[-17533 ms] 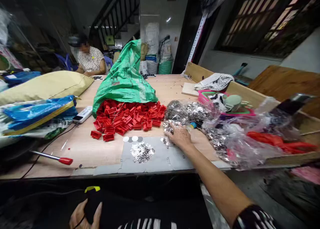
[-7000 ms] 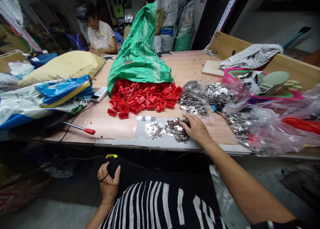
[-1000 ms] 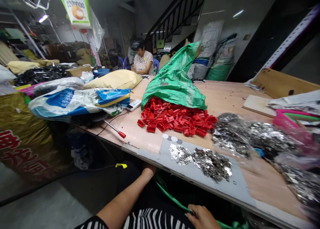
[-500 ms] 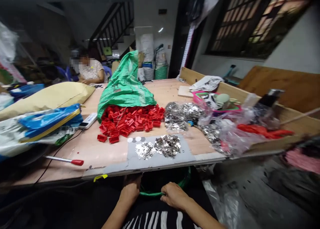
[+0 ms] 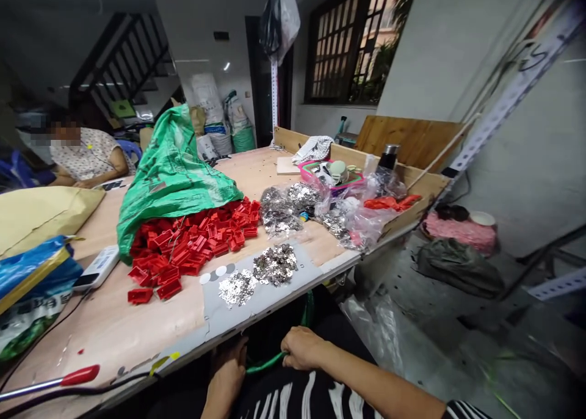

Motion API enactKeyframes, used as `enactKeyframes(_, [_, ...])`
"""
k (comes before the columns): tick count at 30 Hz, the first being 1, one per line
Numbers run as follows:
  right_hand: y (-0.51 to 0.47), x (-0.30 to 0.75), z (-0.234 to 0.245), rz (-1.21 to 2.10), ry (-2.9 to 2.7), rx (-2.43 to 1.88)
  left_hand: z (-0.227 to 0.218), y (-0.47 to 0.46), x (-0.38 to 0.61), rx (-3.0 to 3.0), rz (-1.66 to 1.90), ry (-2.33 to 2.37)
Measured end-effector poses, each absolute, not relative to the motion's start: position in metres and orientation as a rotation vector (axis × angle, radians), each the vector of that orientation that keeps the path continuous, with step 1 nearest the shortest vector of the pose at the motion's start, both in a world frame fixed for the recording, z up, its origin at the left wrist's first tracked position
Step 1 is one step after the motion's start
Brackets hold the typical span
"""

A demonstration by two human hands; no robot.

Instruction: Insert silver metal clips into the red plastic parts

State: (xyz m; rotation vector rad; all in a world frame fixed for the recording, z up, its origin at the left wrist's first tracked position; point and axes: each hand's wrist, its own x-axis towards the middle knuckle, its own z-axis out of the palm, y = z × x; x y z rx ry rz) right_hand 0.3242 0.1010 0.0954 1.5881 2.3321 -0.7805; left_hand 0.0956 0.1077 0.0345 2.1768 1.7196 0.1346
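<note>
Both hands are below the table's front edge, over my lap. My right hand (image 5: 300, 347) is closed round the rim of a green container (image 5: 270, 362) that sits under the table. My left hand (image 5: 227, 370) rests beside the same rim, fingers bent and partly in shadow. On the table above them lie two small heaps of shiny metal pieces (image 5: 259, 272) on a grey mat (image 5: 215, 309). Behind these, red plastic parts (image 5: 192, 242) spill from a green sack (image 5: 171, 171).
Clear bags of metal pieces (image 5: 293, 202) and a pink basket (image 5: 327, 174) lie at the right end. A red-handled screwdriver (image 5: 59, 379), a phone (image 5: 96, 269) and blue and yellow sacks lie left. Another person (image 5: 85, 156) sits at the far left.
The view has swung to the right. Both hands stay under the table edge at the green rim; a second ago the right hand was lower on my lap.
</note>
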Motion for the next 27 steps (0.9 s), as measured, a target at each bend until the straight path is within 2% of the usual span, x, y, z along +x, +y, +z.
enactKeyframes(9, [0.101, 0.317, 0.103, -0.795, 2.343, 1.545, 0.059, 0.107, 0.099, 2.135, -0.056, 1.691])
enactKeyframes(27, [0.1, 0.293, 0.115, -0.604, 2.25, 1.558, 0.061, 0.114, 0.103, 2.183, 0.025, 1.627])
